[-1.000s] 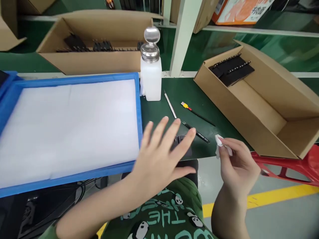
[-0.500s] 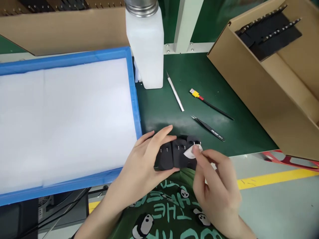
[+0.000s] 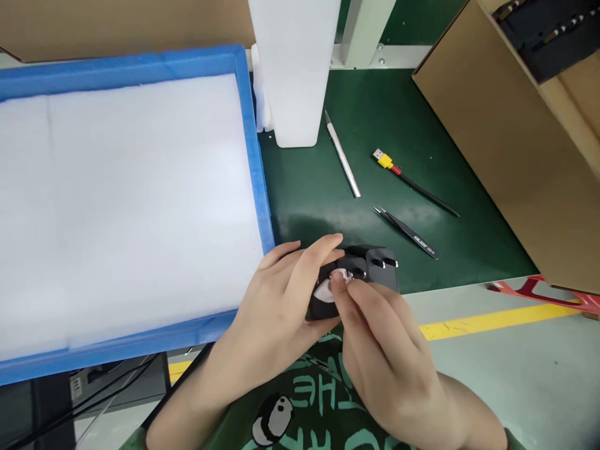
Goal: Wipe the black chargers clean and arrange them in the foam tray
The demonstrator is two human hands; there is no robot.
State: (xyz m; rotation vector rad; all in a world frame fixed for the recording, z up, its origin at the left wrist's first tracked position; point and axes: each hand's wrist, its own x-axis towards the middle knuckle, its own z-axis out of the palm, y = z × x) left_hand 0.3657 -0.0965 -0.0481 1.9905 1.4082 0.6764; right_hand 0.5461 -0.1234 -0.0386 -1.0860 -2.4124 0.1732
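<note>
At the near edge of the green mat [image 3: 328, 206], a row of black plugs [image 3: 370, 265] sits gripped in the left hand [image 3: 276, 300], whose fingers curl over the row's top and left end, clamped on it. One plug sticks out to the right, its metal prongs showing. The right hand [image 3: 379, 356] comes in from below, fingertips pinched together on a small white wipe [image 3: 328, 289] pressed against the plugs. Just right of the plugs lie black tweezers [image 3: 407, 232]. Beyond the plugs, farther up the mat, are a silver knife [image 3: 343, 155] and a thin black tool with a yellow and red tip [image 3: 412, 181]. A white bottle [image 3: 295, 69] stands behind them, well away from the plugs. Left of the plugs, almost touching the left hand, is a blue tray [image 3: 253, 156] lined with white foam. Right of the plugs and well apart sits a cardboard box [image 3: 506, 150] holding black parts. Under both hands a green printed shirt [image 3: 309, 400] shows.
</note>
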